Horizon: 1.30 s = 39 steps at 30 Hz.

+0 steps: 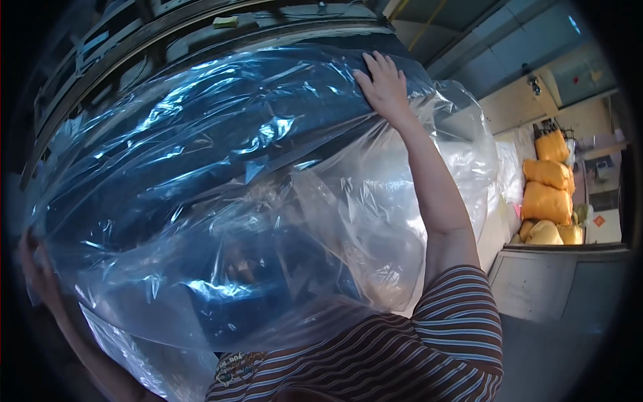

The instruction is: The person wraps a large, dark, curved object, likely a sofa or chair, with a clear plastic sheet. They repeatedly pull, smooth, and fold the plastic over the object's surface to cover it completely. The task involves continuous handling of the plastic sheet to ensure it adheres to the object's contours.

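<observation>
A large sheet of clear plastic film (221,174), wrinkled and shiny, spreads across most of the view over a dark blue surface. My right hand (385,87) lies on its far right part, fingers spread, palm down. At the far left, in dim light, my left hand (41,271) is closed at the film's left edge; its fingertips are only partly visible. The film's near edge hangs loosely in front of my striped shirt (375,355). Under my right arm the film bunches into whitish folds (375,221).
Along the far side runs a long machine frame (134,60) with rails and cables. To the right, several orange-yellow bundles (549,201) are stacked beside a pale cabinet (536,281). A whitish plastic heap (469,161) stands between my right arm and the bundles.
</observation>
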Available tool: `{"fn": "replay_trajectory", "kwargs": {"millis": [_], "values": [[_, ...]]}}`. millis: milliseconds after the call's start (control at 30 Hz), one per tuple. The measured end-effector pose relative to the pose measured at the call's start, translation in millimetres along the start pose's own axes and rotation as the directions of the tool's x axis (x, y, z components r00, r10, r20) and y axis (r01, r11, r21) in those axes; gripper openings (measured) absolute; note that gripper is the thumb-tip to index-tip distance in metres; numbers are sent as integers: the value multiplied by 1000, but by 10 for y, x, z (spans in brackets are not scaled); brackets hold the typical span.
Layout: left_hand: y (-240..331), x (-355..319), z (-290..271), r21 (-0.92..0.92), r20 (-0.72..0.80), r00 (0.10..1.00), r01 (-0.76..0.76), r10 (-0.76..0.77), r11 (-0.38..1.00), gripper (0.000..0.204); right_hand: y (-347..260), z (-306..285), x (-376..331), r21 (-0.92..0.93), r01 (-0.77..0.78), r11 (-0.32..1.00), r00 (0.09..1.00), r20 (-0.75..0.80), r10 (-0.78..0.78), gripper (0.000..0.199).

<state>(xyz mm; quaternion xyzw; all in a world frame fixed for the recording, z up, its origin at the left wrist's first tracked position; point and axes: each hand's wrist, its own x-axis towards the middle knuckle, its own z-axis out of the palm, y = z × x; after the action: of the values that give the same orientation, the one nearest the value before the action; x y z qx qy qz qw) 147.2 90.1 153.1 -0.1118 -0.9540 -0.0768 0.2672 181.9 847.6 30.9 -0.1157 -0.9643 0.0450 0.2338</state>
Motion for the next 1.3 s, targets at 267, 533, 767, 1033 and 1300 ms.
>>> {"fn": "replay_trajectory", "kwargs": {"millis": [267, 533, 767, 1033, 1300], "values": [[902, -565, 491, -140, 208, 977, -16, 45, 990, 72, 805, -410, 12, 110, 149, 983, 966, 194, -168, 42], [775, 31, 456, 127, 389, 851, 329, -352, 936, 66, 1309, 37, 627, -12, 133, 991, 954, 272, -125, 52], [203, -241, 1142, 207, 97, 896, 408, -434, 889, 71, 1164, 153, 634, -251, 0, 968, 961, 266, 69, 55], [-527, -31, 1373, 199, -49, 849, 525, -527, 827, 67, 1381, 184, 805, 185, -108, 977, 966, 252, 59, 59], [-1239, -315, 1090, -283, -210, 864, 394, -457, 875, 49, -311, -217, 744, 250, 341, 906, 930, 51, -365, 53]]}}
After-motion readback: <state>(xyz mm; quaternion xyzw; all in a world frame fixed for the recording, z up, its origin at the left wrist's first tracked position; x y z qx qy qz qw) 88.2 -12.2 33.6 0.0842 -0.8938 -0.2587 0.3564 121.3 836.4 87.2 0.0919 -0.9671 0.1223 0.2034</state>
